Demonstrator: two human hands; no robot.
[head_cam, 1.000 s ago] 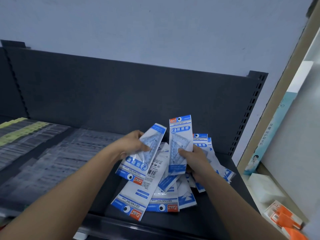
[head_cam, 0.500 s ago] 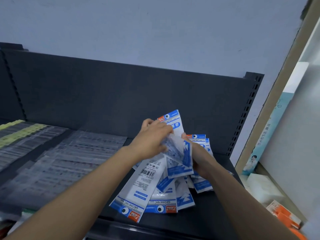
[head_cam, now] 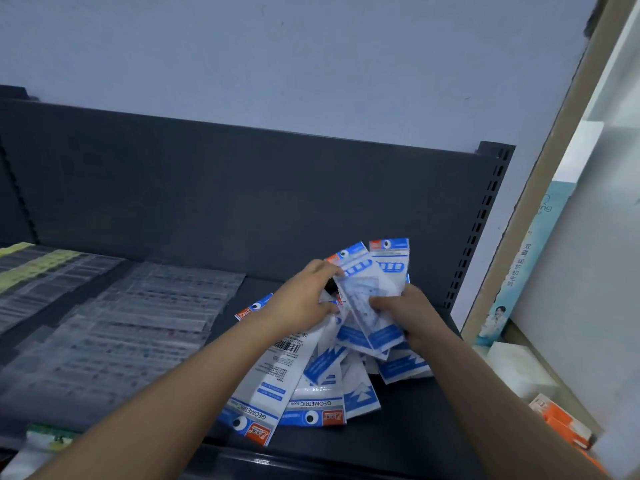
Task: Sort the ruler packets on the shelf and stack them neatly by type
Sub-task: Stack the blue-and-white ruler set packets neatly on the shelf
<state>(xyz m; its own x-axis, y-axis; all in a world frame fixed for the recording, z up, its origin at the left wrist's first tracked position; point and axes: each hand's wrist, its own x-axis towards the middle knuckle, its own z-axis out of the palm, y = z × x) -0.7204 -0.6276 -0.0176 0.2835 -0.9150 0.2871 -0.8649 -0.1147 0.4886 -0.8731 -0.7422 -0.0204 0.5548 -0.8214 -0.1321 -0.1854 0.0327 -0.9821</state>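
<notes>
A loose heap of blue-and-white geometric ruler packets lies fanned out on the dark shelf. My right hand grips a small upright bundle of packets above the heap, thumb across the front. My left hand is at the left edge of that bundle, fingers curled around the front packet. A long packet with a barcode lies face down under my left wrist.
Rows of clear-sleeved straight rulers cover the shelf's left part, with yellow-topped ones at far left. The dark back panel stands behind. To the right are a beige post, white boxes and orange boxes.
My left hand brought its packet across from the left onto the bundle in my right hand. The bundle now stands a little more to the right and upright.
</notes>
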